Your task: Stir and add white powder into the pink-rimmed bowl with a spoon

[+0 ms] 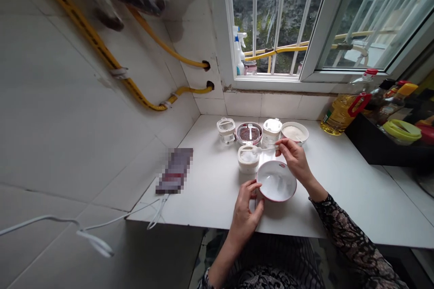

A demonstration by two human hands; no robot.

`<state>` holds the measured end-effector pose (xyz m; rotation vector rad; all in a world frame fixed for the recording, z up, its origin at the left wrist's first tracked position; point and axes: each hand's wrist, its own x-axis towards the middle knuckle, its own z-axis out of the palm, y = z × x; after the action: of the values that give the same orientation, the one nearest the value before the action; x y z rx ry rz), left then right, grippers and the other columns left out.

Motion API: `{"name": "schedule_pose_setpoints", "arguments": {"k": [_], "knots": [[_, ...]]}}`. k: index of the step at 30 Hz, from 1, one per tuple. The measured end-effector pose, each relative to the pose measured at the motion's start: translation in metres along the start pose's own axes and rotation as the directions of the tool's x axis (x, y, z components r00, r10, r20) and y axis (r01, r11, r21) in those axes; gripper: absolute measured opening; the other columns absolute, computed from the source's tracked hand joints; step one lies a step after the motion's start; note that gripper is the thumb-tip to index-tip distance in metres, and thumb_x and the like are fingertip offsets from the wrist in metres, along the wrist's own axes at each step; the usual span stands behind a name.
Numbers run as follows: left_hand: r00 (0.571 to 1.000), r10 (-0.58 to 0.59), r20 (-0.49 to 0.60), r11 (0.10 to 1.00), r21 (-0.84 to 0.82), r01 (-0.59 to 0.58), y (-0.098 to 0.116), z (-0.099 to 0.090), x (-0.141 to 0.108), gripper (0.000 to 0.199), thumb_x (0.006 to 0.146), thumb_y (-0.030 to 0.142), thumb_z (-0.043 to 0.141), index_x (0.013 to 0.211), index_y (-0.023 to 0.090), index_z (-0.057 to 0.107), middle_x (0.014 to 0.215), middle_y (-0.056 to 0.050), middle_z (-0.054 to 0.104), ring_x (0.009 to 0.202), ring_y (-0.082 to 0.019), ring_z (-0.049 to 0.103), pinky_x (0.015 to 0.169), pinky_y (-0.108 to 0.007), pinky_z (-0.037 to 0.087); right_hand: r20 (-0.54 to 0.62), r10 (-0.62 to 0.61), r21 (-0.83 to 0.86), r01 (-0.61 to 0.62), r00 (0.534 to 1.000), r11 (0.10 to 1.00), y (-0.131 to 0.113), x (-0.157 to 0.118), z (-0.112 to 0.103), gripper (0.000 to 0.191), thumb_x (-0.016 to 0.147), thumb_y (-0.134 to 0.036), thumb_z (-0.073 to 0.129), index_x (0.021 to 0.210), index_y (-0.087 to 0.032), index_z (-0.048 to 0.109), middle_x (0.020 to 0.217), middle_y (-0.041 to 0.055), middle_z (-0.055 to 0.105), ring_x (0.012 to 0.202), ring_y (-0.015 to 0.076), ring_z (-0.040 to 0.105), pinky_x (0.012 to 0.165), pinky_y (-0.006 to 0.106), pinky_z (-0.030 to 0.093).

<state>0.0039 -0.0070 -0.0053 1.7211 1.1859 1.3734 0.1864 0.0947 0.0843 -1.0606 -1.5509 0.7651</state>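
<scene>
Right hand (294, 159) pinches a white spoon (266, 149), tip at the rim of an open white jar (248, 160). Left hand (244, 216) grips the edge of a white bowl (276, 181), which sits near the middle of the counter (203, 198).

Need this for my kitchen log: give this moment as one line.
left hand: on white bowl | right hand: holding small white spoon | nearby: white seasoning jar
</scene>
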Motion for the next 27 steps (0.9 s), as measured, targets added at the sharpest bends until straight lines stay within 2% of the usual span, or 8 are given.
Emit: {"name": "schedule_pose_setpoints", "arguments": {"k": [3, 6, 11, 13, 16, 21, 24, 27], "knots": [[1.000, -0.008, -0.007, 1.000, -0.008, 0.008, 0.000, 0.001, 0.000, 0.035, 0.086, 0.013, 0.058, 0.119, 0.024, 0.063, 0.127, -0.011, 0.060, 0.102, -0.020, 0.067, 0.083, -0.032, 0.060, 0.009, -0.257, -0.243, 0.251, 0.966, 0.937, -0.004, -0.005, 0.012, 0.014, 0.099, -0.029, 0.050, 0.098, -0.022, 0.061, 0.076, 0.0035, 0.068, 0.074, 0.0201, 0.063, 0.077, 0.036, 0.050], [1.000, -0.014, -0.010, 1.000, -0.024, 0.014, 0.000, 0.001, -0.001, 0.037, 0.085, 0.012, 0.058, 0.120, 0.024, 0.063, 0.128, -0.011, 0.059, 0.101, -0.020, 0.066, 0.084, -0.033, 0.060, 0.140, -0.458, -0.410, 0.473, 0.878, 0.780, -0.004, -0.008, 0.017, 0.017, 0.100, -0.019, 0.046, 0.097, -0.022, 0.062, 0.077, 0.0046, 0.070, 0.075, 0.0214, 0.062, 0.086, 0.041, 0.048], [1.000, -0.011, 0.002, 1.000, -0.021, 0.011, 0.000, 0.001, 0.000, 0.037, 0.086, 0.013, 0.057, 0.121, 0.025, 0.062, 0.128, -0.011, 0.058, 0.108, -0.022, 0.064, 0.086, -0.034, 0.059, 0.279, -0.550, -0.489, 0.609, 0.787, 0.624, -0.007, -0.009, 0.013, 0.022, 0.098, -0.012, 0.045, 0.102, -0.024, 0.063, 0.089, 0.0051, 0.074, 0.082, 0.0219, 0.065, 0.097, 0.047, 0.044], [1.000, 0.000, 0.020, 1.000, -0.028, 0.001, 0.000, 0.001, 0.000, 0.039, 0.086, 0.012, 0.058, 0.123, 0.025, 0.061, 0.128, -0.011, 0.058, 0.112, -0.023, 0.063, 0.087, -0.034, 0.060, 0.238, -0.563, -0.494, 0.598, 0.791, 0.632, -0.010, -0.009, 0.011, 0.021, 0.098, -0.014, 0.046, 0.100, -0.025, 0.064, 0.087, 0.0047, 0.074, 0.081, 0.0221, 0.065, 0.096, 0.047, 0.045], [1.000, -0.012, 0.020, 0.999, -0.029, 0.013, 0.002, 0.000, 0.000, 0.040, 0.085, 0.011, 0.057, 0.123, 0.024, 0.060, 0.130, -0.011, 0.057, 0.112, -0.022, 0.063, 0.087, -0.034, 0.059, 0.113, -0.539, -0.439, 0.528, 0.835, 0.726, -0.014, -0.010, 0.005, 0.017, 0.097, -0.017, 0.048, 0.095, -0.024, 0.063, 0.076, 0.0034, 0.070, 0.075, 0.0219, 0.064, 0.089, 0.045, 0.048], [0.999, -0.032, 0.029, 0.999, -0.023, 0.033, 0.003, -0.001, 0.000, 0.040, 0.085, 0.010, 0.058, 0.122, 0.024, 0.060, 0.130, -0.011, 0.057, 0.110, -0.022, 0.064, 0.088, -0.035, 0.060, -0.027, -0.267, -0.279, 0.250, 0.963, 0.927, -0.012, -0.013, -0.019, 0.012, 0.095, -0.025, 0.052, 0.095, -0.023, 0.064, 0.074, 0.0018, 0.065, 0.065, 0.0189, 0.061, 0.069, 0.036, 0.050], [1.000, -0.021, 0.021, 1.000, -0.016, 0.021, 0.003, -0.002, 0.001, 0.039, 0.085, 0.010, 0.058, 0.122, 0.024, 0.060, 0.129, -0.011, 0.057, 0.109, -0.022, 0.064, 0.087, -0.034, 0.060, 0.108, -0.283, -0.330, 0.303, 0.953, 0.894, -0.008, -0.010, -0.032, 0.012, 0.092, -0.021, 0.052, 0.090, -0.022, 0.064, 0.079, 0.0032, 0.068, 0.068, 0.0192, 0.061, 0.071, 0.035, 0.048], [1.000, -0.017, 0.016, 1.000, -0.012, 0.017, 0.004, -0.002, 0.001, 0.039, 0.085, 0.010, 0.058, 0.121, 0.024, 0.060, 0.128, -0.010, 0.057, 0.108, -0.021, 0.065, 0.086, -0.034, 0.060, 0.314, -0.347, -0.440, 0.460, 0.883, 0.771, -0.007, -0.009, -0.031, 0.015, 0.087, -0.012, 0.052, 0.085, -0.022, 0.063, 0.070, 0.0017, 0.067, 0.062, 0.0180, 0.057, 0.081, 0.039, 0.044]]}}
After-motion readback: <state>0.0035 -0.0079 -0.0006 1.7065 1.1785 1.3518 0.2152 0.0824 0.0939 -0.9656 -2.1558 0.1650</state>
